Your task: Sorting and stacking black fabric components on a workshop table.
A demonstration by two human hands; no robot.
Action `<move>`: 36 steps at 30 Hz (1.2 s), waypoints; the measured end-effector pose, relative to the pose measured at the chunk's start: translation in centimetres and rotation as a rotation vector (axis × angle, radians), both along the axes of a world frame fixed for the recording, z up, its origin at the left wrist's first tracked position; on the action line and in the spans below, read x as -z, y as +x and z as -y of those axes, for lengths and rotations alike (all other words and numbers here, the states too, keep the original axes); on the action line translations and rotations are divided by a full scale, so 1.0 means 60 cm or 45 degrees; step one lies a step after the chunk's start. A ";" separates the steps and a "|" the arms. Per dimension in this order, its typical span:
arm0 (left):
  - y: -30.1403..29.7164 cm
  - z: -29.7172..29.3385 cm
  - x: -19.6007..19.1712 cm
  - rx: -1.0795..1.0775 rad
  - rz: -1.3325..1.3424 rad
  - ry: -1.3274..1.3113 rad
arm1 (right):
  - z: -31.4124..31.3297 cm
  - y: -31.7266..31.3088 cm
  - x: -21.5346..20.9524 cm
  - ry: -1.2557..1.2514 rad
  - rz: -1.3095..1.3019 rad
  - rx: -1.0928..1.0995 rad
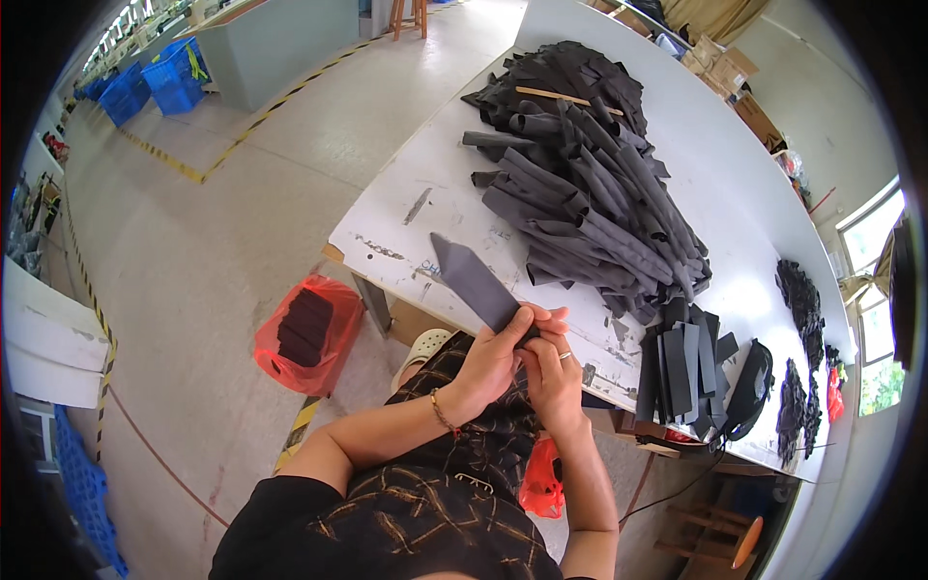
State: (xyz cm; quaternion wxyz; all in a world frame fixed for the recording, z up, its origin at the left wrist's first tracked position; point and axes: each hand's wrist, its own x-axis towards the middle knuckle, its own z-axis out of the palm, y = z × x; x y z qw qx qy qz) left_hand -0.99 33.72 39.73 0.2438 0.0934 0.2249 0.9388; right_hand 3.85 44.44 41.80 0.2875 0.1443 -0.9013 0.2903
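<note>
Both hands meet just off the counter's near edge, over the person's lap. Left hand (491, 360), with a bead bracelet at the wrist, has its grip clenched on the lower end of a dark grey fabric strip (474, 280); right hand (553, 372), wearing a ring, pinches the same end from the other side, fingers touching the left's. The strip rises up and leftward, its pointed tip over the counter's near left corner.

Far left, beyond the counter, the floor lies wide and open, with a red bag (307, 333) of dark pieces standing near the counter's left corner. The white counter (425, 193) shows bare surface along its left edge. A big heap of dark strips (590, 184) fills its middle, a thin wooden stick (565, 97) lying on top toward the far edge. Right of the hands, a neat stack of strips (681, 367) sits at the near edge. Smaller dark piles (800, 300) near the right edge are too small to make out.
</note>
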 end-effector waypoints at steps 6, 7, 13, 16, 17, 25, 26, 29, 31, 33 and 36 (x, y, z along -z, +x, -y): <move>-0.046 0.037 -0.031 -0.179 -0.139 -0.062 | -0.023 0.012 -0.012 0.106 0.089 -0.043; -0.040 0.034 -0.025 -0.182 -0.143 -0.061 | -0.023 0.013 -0.016 0.107 0.085 -0.046; -0.011 0.017 -0.021 -0.146 -0.045 0.079 | -0.015 0.009 -0.023 0.087 -0.083 -0.095; -0.003 0.014 -0.018 -0.106 -0.063 0.113 | -0.014 0.008 -0.021 0.067 -0.057 -0.117; -0.002 0.014 -0.016 -0.107 -0.063 0.111 | -0.014 0.008 -0.021 0.062 -0.064 -0.120; -0.005 0.006 -0.013 0.030 -0.027 0.032 | -0.016 0.004 -0.016 0.078 -0.077 -0.098; -0.007 0.007 -0.018 0.036 -0.029 0.035 | -0.016 0.007 -0.011 0.060 -0.053 -0.078; -0.026 0.026 -0.013 -0.251 0.065 0.041 | -0.020 0.013 -0.006 0.072 -0.028 -0.055; -0.046 0.056 -0.007 -0.420 -0.003 -0.045 | -0.021 0.017 -0.003 0.090 -0.028 -0.047; -0.058 0.078 0.003 -0.481 0.050 -0.175 | -0.027 0.020 0.000 0.179 -0.060 -0.059; -0.066 0.096 0.010 -0.553 0.099 -0.331 | -0.028 0.022 -0.006 0.205 -0.077 -0.051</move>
